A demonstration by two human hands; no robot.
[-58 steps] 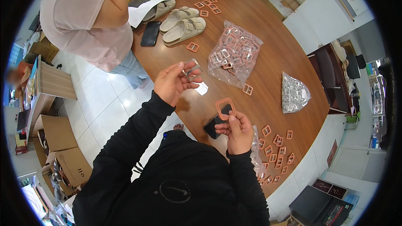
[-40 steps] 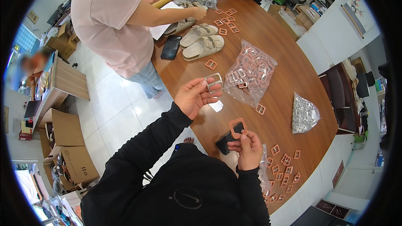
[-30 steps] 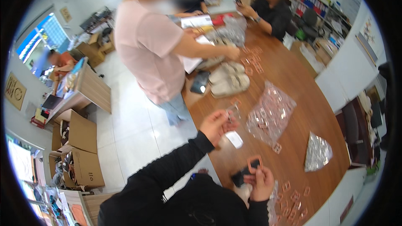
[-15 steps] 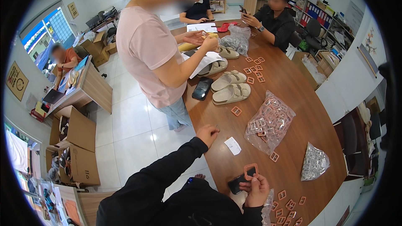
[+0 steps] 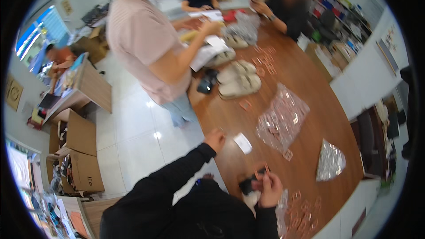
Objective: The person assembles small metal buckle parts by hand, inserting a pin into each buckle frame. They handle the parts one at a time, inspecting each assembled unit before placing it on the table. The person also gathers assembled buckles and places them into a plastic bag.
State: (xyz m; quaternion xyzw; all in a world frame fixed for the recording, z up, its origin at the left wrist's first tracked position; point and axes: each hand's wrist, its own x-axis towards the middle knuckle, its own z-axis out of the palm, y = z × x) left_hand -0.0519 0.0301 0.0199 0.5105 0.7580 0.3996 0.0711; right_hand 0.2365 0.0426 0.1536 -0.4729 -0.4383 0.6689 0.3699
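I've got right hand point(image 5: 271, 190) pinching orange frame point(image 5: 261, 164). Left hand point(image 5: 215, 140), can't tell; white paper point(image 5: 242, 144) at its three o'clock.

I can slide a hand across the table point(image 5: 326, 114) between the bag of orange buckles point(image 5: 283, 117) and the bag of silver buckles point(image 5: 330, 163); pale sandals point(image 5: 239, 85) block the far side, loose buckles point(image 5: 296, 196) crowd my right wrist.

Orange buckle point(image 5: 267, 167); brown table point(image 5: 301, 161)
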